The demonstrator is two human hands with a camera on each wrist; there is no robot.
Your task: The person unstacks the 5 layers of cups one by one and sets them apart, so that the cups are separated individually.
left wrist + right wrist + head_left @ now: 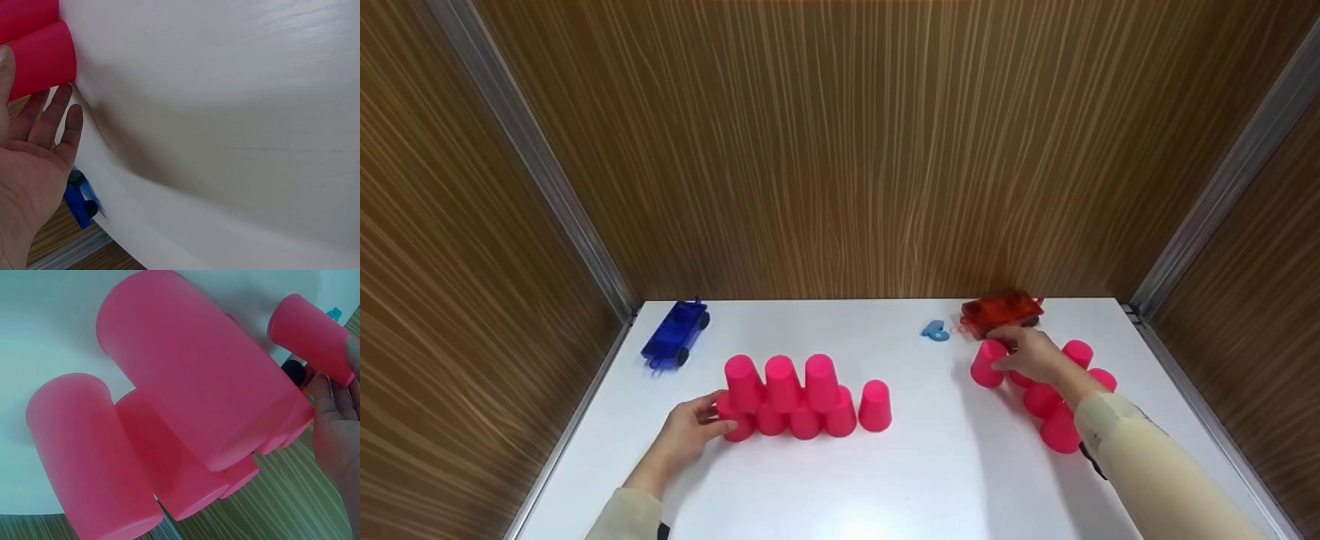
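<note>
On the white table (915, 480), several upside-down pink cups stand in a row with three more on top. My left hand (686, 435) holds the leftmost bottom cup (741, 427), thumb in front and fingers at its far side. In the left wrist view the fingers look only slightly bent beside this cup (45, 59). A single pink cup (874, 406) stands just right of the row. At the right, my right hand (1033, 356) grips another pink cup (988, 365) between thumb and fingers, also seen as the cup (309, 334) in the right wrist view.
More pink cups (1060, 429) stand grouped under my right forearm, partly hidden by it. A red translucent toy cart (1001, 311) and a small light-blue piece (935, 331) lie behind. A blue toy cart (676, 332) is at the back left. Wood-grain walls (840, 150) enclose the table.
</note>
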